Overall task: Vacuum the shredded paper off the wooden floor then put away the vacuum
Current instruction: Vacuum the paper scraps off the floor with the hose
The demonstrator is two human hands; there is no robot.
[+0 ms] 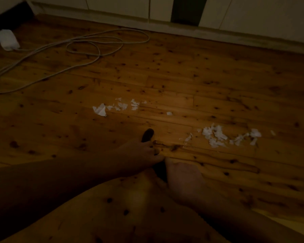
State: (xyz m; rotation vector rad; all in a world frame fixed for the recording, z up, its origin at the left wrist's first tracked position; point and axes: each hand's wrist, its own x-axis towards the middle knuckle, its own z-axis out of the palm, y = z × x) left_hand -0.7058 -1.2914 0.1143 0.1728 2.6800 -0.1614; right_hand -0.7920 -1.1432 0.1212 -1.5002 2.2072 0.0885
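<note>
- white shredded paper [216, 135] lies in two loose drifts on a knotty brown wooden floor [218, 85], one far and left of centre, a fuller one nearer and to the right.
- near the bottom of the dim view, the left hand [139, 151] curls its fingers round a dark rounded object [147, 135] whose tip pokes out beyond the hand; whether it belongs to the vacuum cannot be told.
- the right hand [181, 178] sits just beside it, and its hold, if any, is lost in shadow.
- both drifts lie beyond the hands and apart from them, the fuller one off to the right.
- the job looks barely begun: slow, overlapping passes from each drift's edge inward should keep light scraps from scattering.
- a pale looped cable [88, 46] and a white block-shaped adapter [7, 39] lie far left, worth steering round.
</note>
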